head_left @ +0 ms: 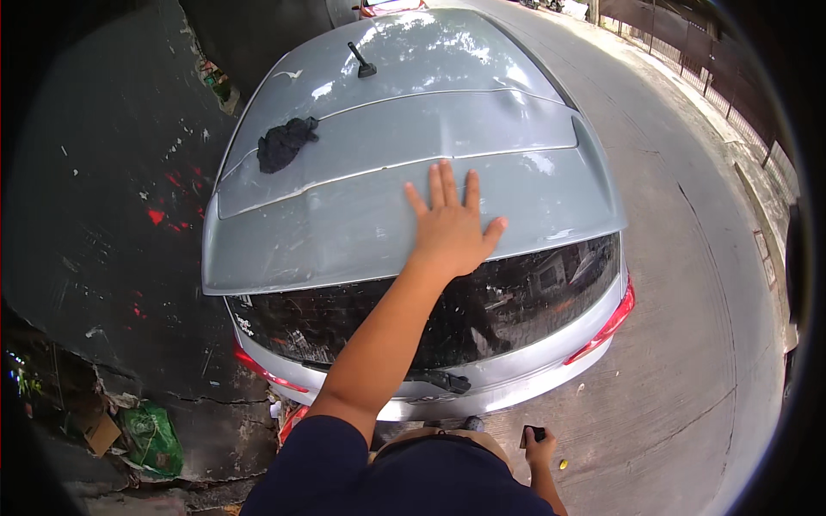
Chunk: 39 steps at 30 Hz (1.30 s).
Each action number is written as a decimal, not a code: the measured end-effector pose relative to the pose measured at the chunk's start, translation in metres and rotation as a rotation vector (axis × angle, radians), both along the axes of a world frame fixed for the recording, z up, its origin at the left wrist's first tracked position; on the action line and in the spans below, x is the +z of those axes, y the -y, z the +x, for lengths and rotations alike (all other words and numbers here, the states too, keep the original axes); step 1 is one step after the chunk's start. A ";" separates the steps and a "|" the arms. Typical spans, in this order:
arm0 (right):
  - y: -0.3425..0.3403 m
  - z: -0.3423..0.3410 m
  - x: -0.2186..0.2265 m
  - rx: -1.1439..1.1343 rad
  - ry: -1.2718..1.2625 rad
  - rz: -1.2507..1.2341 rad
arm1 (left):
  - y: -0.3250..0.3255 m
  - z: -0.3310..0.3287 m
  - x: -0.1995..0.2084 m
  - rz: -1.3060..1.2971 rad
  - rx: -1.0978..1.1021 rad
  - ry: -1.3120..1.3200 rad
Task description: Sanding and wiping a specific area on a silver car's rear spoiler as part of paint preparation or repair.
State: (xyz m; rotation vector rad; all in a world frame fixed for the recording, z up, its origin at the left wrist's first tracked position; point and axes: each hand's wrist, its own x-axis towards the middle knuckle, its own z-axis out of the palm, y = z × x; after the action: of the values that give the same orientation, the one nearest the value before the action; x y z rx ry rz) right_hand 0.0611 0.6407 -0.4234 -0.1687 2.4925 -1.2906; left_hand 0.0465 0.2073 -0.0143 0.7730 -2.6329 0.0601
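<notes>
A silver car (361,215) fills the middle of the view, seen from behind. My left arm reaches up over its dark rear window (344,322). My left hand (453,225) lies with fingers spread on the silver panel above the glass, holding nothing. Low at my right side, beside the rear bumper, my right hand (540,451) is closed round a small black block-like object (534,433); its exact kind is unclear. A crumpled black cloth (286,144) rests on the roof, left of my left hand and farther forward.
A short black antenna (362,64) rises from the roof. A rear wiper (439,380) sits below the window. Along the left runs a dark, chipped wall (112,198), with a green bag (153,440) at its foot. The paved road (671,258) and a fence (688,73) lie to the right.
</notes>
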 end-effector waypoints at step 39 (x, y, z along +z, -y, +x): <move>-0.065 -0.009 -0.130 -0.263 0.339 0.080 | -0.081 -0.206 -0.007 0.086 -0.551 -0.293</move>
State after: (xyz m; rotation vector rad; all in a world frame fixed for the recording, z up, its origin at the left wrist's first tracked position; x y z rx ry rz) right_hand 0.0522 0.7061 -0.5535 0.3775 2.3185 -1.1946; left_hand -0.1591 0.2878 -0.0209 0.0501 -2.4784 -0.2966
